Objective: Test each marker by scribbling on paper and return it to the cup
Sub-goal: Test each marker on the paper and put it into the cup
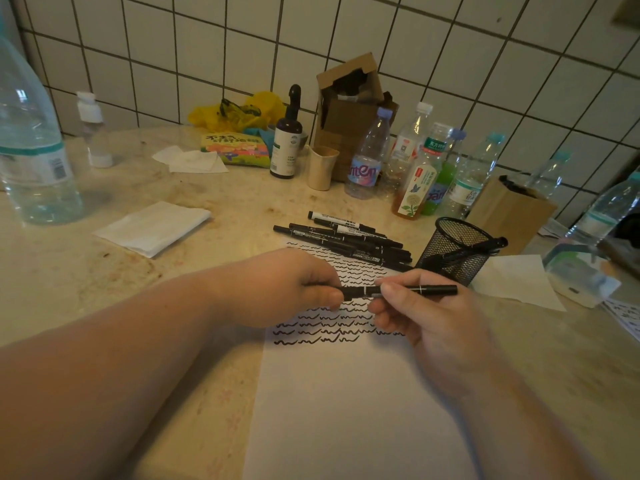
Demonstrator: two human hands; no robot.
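- Two bare hands meet over a white sheet of paper (349,403) lying on a beige, stained, marble-look counter (104,271), with a wall of white square tiles and dark grout (450,46) behind it.
- Along the back of the counter stands a row of clear plastic bottles (369,157), a dark dropper bottle with a black bulb top (288,133), a small cream cup (322,167), an open brown cardboard box (349,102) and a yellow plastic bag (239,110).
- On the far left rises a large clear water bottle with a teal label (31,140); a folded white tissue (154,227) lies near it on the counter.
- On the right, another brown cardboard box (509,211) sits behind a black wire-mesh pen cup (457,251), which holds one black marker leaning over its rim.
- Just left of the mesh cup, a loose pile of black markers with white lettering (349,237) lies across the top edge of the paper.
- Rows of wavy black scribbles (322,329) fill the upper part of the sheet; the lower part is blank.
- The slim black marker being tested (398,290) is held level above the scribbles, between both hands.
- The left hand (284,289) curls its fingers round the marker's left end, its grip closed on it.
- The right hand (426,317) pinches the barrel between thumb and forefinger, the marker's right end sticking out past the fingers toward the mesh cup.
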